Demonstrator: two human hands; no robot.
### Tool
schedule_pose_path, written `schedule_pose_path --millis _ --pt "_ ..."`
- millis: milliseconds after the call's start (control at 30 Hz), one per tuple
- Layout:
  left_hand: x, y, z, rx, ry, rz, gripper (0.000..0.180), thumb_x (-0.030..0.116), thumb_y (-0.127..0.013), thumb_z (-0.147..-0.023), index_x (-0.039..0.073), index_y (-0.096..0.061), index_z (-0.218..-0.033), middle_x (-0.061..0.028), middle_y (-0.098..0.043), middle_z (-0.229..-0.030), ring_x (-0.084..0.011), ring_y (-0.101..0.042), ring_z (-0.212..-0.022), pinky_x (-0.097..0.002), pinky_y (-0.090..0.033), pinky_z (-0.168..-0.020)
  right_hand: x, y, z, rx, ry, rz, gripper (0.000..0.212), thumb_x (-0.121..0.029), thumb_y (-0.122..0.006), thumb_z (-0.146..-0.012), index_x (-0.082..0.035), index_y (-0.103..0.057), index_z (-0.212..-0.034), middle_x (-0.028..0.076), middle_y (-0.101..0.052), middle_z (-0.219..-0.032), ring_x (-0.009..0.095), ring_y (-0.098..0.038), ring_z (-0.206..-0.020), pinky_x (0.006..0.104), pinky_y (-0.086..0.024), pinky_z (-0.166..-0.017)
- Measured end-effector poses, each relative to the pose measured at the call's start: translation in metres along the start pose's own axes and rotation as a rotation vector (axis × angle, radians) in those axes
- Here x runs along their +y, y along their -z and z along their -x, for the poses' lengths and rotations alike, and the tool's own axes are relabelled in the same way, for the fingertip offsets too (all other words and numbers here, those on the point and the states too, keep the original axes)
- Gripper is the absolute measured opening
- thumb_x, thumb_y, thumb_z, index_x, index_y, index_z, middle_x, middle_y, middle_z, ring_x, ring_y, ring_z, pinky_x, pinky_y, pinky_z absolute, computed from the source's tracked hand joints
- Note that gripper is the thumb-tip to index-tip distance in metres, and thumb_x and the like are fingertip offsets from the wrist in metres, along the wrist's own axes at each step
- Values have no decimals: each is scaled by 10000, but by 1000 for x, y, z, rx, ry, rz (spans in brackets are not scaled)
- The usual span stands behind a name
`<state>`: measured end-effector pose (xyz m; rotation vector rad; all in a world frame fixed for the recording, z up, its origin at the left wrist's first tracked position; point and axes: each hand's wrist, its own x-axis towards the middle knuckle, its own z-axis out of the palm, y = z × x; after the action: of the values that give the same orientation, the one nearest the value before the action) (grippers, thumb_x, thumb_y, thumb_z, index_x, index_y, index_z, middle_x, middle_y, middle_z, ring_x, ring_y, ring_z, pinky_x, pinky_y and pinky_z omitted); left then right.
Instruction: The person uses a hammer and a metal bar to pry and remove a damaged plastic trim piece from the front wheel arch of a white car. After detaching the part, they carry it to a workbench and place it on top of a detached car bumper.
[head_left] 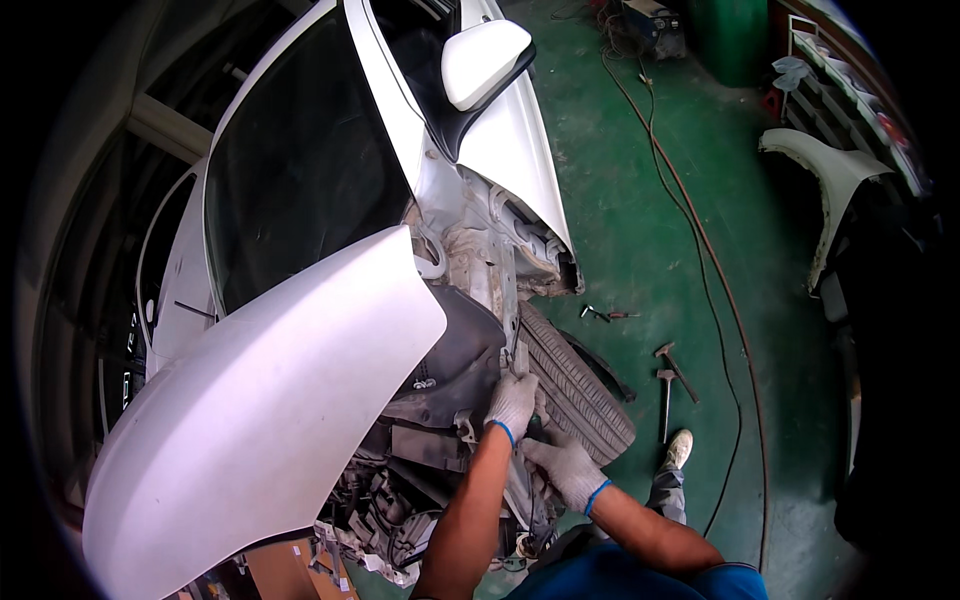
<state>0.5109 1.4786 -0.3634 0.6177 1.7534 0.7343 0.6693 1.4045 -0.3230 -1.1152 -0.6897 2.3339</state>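
Observation:
My left hand, in a white knit glove with a blue cuff, is closed at the metal inner fender rail of a white car. What its fingers hold is hidden. Just below and to the right is my right hand, gloved the same way. Its fingers are curled by a dark object beside the rail, too small to name. The treaded tire lies right beside both hands. Left of them is a black plastic cover, with the exposed engine bay lower down.
The white hood stands raised at left. Two hammers and small hand tools lie on the green floor. A hose and a cable run along it. A loose fender is at far right; my shoe stands near the hammers.

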Motion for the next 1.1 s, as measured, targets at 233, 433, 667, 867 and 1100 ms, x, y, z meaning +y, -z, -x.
schedule_pose_path --millis 233,433,667,867,1100 --pt "-8 -5 -2 -188 62 757 258 307 -607 -1039 55 -647 -1081 -42 -612 -755 -180 -574 -552 -390 -539 -509 6 3 -5 -389 -216 -1088 279 -359 -637 -1026 -80 -620 -1035 -36 -570 -726 87 -469 -474 230 -361 -416" --pt "1 -9 -2 56 34 221 228 255 -609 -992 53 -600 -887 -34 -513 -622 -194 -505 -453 -386 -493 -458 22 5 -6 -557 -240 -1284 340 -382 -651 -1009 -81 -582 -1152 -25 -541 -730 97 -448 -482 227 -387 -431" --pt "0 -24 4 110 7 350 220 230 -588 -1005 63 -598 -862 -59 -534 -629 -221 -510 -435 -410 -505 -480 -15 14 8 111 252 688 681 -321 -652 -947 17 -408 -1485 264 -724 -993 358 -723 -818 438 -570 -740" --pt "-5 -18 1 7 37 551 241 236 -606 -1009 49 -615 -858 -30 -525 -636 -180 -517 -516 -377 -509 -553 -36 7 14 84 32 1006 951 -266 -726 -825 -16 -253 -1611 355 -658 -1221 487 -634 -1179 513 -489 -1030" --pt "-4 -35 -2 65 47 743 137 169 -602 -1011 35 -626 -1029 38 -415 -651 -119 -363 -502 -311 -401 -543 -28 50 -3 -20 403 606 934 -106 -709 -829 25 -221 -1614 185 -707 -878 264 -669 -660 364 -511 -596"
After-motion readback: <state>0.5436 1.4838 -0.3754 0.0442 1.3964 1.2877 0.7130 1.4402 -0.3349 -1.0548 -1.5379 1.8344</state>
